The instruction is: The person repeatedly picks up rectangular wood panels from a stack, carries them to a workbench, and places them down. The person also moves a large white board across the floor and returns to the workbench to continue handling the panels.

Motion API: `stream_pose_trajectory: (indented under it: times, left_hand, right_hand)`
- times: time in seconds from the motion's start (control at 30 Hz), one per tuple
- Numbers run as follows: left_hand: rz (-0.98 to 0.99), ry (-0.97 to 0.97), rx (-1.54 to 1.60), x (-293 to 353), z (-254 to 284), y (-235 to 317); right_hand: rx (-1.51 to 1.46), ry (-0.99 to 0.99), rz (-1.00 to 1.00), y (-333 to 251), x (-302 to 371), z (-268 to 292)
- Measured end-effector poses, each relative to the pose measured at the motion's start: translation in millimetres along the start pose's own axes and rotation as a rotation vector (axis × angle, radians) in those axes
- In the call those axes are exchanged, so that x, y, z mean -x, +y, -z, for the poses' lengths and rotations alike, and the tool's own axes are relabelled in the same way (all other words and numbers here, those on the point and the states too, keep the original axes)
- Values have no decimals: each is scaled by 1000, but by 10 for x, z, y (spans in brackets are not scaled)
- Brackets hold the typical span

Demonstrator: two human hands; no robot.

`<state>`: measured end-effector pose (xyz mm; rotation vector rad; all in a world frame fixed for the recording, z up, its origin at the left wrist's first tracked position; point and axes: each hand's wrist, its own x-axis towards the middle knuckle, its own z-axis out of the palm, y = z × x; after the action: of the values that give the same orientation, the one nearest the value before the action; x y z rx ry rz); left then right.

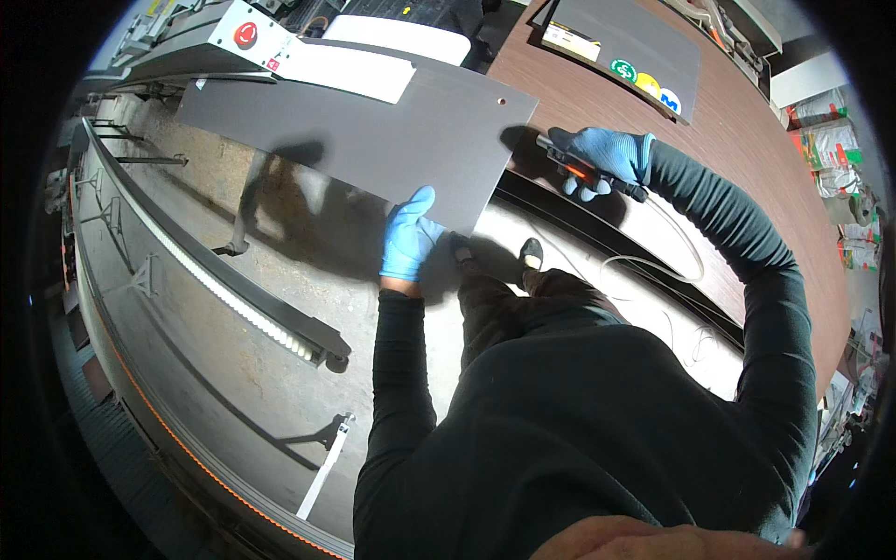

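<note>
A long, flat dark-grey panel (pixel 429 140) reaches from the machine at the upper left to the brown table's near corner. A small round hole shows near its far right corner. My left hand (pixel 409 235), in a blue glove, grips the panel's near edge. The thumb lies against the top face, while the other fingers are partly hidden. Over the brown table, my blue-gloved right hand (pixel 602 157) is wrapped round a black and orange air blow gun (pixel 581 171). Its metal tip points left toward the panel, and a pale hose (pixel 695 245) curves down from its rear end.
A machine housing with a red emergency-stop button (pixel 245 35) stands at the upper left. Another grey panel with stickers (pixel 644 56) lies on the brown wood-grain table (pixel 747 149). A long roller rail (pixel 215 271) runs along the left. Wrapped packages (pixel 831 154) sit at the far right.
</note>
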<state>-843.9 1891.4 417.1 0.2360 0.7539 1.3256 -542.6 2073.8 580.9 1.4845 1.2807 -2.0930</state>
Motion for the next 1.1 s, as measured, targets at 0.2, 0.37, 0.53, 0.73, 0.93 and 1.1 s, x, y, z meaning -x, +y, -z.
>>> stream_pose_trajectory:
  times: [0.2, 0.37, 0.53, 0.73, 0.93, 1.1]
  left_hand:
    - [-66, 60, -514, 286, -427, -328]
    - [195, 7, -379, 472, -746, -590]
    - [406, -75, -24, 626, -982, -858]
    - [168, 119, 133, 194, -281, 111]
    - [118, 42, 188, -117, 384, 493]
    - [293, -41, 327, 75, 255, 50]
  right_hand:
    - [89, 127, 53, 263, -12, 87]
    - [143, 59, 173, 342, -45, 69]
    - [418, 197, 237, 272, -96, -97]
    - [1046, 341, 300, 165, 132, -278]
    - [1056, 425, 517, 117, -66, -513]
    - [726, 213, 571, 491, 62, -726]
